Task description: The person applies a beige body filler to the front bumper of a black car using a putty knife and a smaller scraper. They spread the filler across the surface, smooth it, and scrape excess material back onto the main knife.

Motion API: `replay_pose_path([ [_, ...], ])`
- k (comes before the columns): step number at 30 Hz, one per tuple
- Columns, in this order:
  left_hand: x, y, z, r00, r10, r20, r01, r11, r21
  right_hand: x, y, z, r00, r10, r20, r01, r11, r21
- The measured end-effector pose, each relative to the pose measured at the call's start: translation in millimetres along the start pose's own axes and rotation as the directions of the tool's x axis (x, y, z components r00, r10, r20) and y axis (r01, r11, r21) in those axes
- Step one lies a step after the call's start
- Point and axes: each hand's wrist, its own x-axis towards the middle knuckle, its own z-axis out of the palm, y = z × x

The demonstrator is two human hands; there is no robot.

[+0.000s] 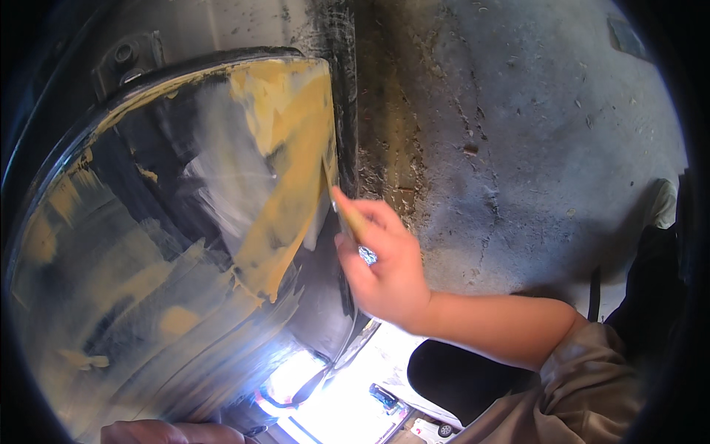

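Observation:
My right hand [392, 266] is closed around the light-coloured handle of a putty knife [355, 220], at the right edge of a large curved vehicle panel [174, 214]. Its thin blade is seen nearly edge-on against that edge. Thick yellow filler [285, 111] covers the panel's upper right corner and runs down in a broad diagonal streak. Thinner yellow and grey smears spread over the dark surface to the left. At the lower left border, a brownish-pink part of what seems my left hand [170, 432] shows; its fingers cannot be made out.
A stained, cracked concrete floor [532, 140] lies to the right. A round metal fitting [124, 53] sits above the panel. Glaring light [333, 399] washes out the bottom middle, near a dark cylindrical object [383, 397]. A pale shoe [664, 203] shows at the far right.

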Motion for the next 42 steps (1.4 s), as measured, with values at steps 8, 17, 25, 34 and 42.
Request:
replay_pose_path([
  [8, 0.0, 3.9, -3.6, 0.999, 0.010, 0.037, -0.010, 1.000, -0.001, -29.6, -14.4, 7.7, 0.962, -0.251, 0.103, 0.266, 0.949, -0.171],
  [17, 2.3, 8.3, 6.3, 0.998, -0.043, -0.053, 0.048, 0.993, 0.109, -62.1, -24.4, 15.1, 0.853, -0.465, 0.237, 0.505, 0.849, -0.156],
  [25, 8.3, 16.7, 13.0, 0.990, -0.092, -0.105, 0.103, 0.989, 0.106, -32.4, -38.9, -11.6, 0.886, -0.452, 0.107, 0.450, 0.892, 0.044],
  [34, 7.1, 23.6, 27.5, 0.955, -0.165, -0.247, 0.237, 0.926, 0.295, 79.2, -27.6, -32.7, 0.986, 0.110, -0.123, -0.063, 0.941, 0.332],
  [42, 4.3, 25.0, 25.1, 0.952, -0.189, -0.240, 0.252, 0.930, 0.268, 106.0, -22.5, -34.7, 0.987, 0.135, -0.087, -0.100, 0.941, 0.324],
])
